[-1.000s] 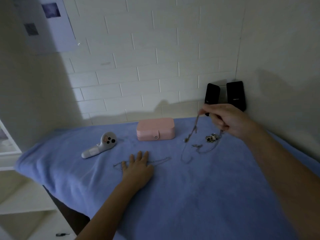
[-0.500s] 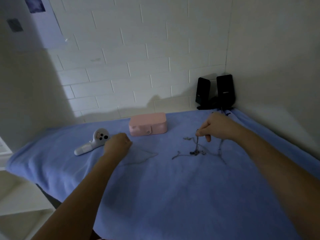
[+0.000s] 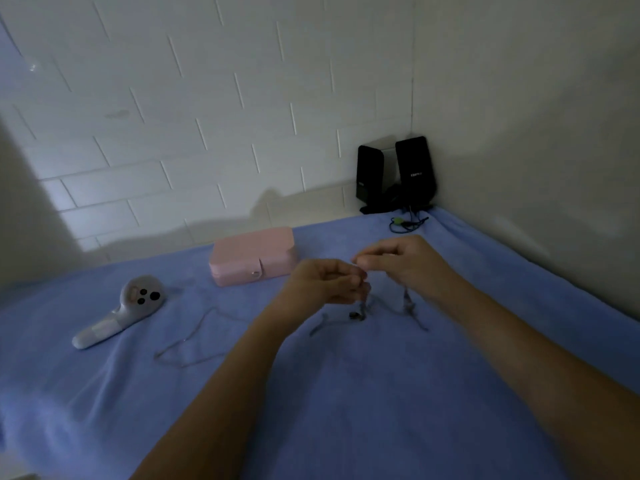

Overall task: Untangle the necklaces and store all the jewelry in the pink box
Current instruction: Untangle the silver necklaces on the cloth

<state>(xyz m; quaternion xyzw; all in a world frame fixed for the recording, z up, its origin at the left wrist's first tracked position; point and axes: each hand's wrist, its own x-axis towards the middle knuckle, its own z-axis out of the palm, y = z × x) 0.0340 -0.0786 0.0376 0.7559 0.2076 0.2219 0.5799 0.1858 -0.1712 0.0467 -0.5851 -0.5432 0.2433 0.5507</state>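
**Untangling partway, nothing boxed yet**

Shows one thin necklace [image 3: 194, 341] lying alone on the blue cloth [image 3: 346, 410], left of the hands and apart from the rest; judges that one freed. Finds the pink box [image 3: 254, 256] closed, clasp fastened, at the far side of the cloth near the wall, just beyond the left hand [image 3: 325, 282]. Cannot see inside, but with the lid down judges the storing not begun. Reckons opening the box and laying every piece in it as left to do, after the knot.

Works above the cloth with both hands close together, nearly touching. Pinches the tangled chains [image 3: 363, 311] in the curled fingers of the left hand. Grips another strand in the right hand [image 3: 405, 263], fingers folded, thumb against forefinger. Lets the clump dangle, its dark pendant and loose ends trailing onto the cloth just below. Cannot tell, through blur and dim light, how many chains make up the knot.
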